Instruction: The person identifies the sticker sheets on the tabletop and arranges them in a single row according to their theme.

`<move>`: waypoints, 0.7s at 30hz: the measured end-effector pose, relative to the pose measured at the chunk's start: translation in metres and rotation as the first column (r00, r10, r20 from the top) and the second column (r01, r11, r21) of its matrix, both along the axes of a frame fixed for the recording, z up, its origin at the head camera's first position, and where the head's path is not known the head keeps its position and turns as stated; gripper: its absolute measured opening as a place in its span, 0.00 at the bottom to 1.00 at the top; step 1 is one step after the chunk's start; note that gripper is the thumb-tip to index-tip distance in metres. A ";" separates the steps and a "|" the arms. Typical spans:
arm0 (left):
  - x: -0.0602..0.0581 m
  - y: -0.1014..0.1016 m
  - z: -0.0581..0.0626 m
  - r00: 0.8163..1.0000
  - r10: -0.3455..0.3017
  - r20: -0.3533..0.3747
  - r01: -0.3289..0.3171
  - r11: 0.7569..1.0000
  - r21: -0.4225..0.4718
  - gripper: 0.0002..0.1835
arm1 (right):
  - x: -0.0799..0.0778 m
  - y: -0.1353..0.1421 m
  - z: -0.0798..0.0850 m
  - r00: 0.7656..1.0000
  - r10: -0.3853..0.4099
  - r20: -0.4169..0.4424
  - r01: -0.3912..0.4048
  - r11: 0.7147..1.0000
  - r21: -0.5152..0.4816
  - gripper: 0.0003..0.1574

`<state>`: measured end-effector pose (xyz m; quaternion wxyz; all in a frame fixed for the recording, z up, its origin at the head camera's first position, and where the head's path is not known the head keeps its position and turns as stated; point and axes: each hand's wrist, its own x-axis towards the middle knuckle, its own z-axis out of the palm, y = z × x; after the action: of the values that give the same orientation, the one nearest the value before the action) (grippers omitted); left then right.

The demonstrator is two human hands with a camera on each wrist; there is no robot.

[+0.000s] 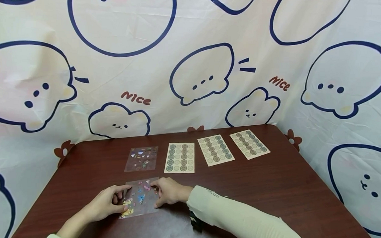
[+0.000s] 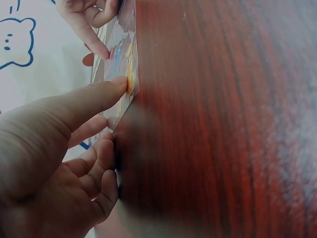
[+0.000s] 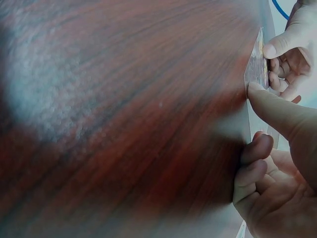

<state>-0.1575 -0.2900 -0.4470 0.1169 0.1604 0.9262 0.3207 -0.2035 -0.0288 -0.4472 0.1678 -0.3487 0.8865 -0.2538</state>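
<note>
A clear sticker sheet with small yellow, blue and pink cartoon figures lies flat on the table between the two hands. My left hand is at its left side, with thumb and index finger stretched onto the sheet and the other fingers bent underneath the palm. In the left wrist view, the left thumb rests on the yellow figures. From the right, my right hand touches the sheet with its index finger near the upper corner and its thumb on the lower right edge. The right thumb shows pressing there in the right wrist view.
Behind lies another clear sticker sheet with small dark pieces. To its right are three cream sheets of round stickers: one upright, a tilted one, and a far-right one. The brown table meets a printed cloth.
</note>
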 end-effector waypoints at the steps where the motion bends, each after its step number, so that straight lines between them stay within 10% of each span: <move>1: 0.000 0.000 0.000 1.000 -0.001 -0.001 0.001 1.000 0.002 0.36 | 0.000 0.000 -0.001 1.000 0.003 0.003 -0.003 1.000 -0.006 0.45; 21: -0.002 0.001 0.002 0.999 0.022 0.032 -0.022 1.000 -0.006 0.36 | 0.001 0.000 0.002 1.000 -0.015 0.007 0.015 1.000 -0.001 0.45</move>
<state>-0.1591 -0.2885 -0.4454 0.1286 0.1449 0.9267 0.3219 -0.2029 -0.0290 -0.4450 0.1689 -0.3411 0.8884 -0.2566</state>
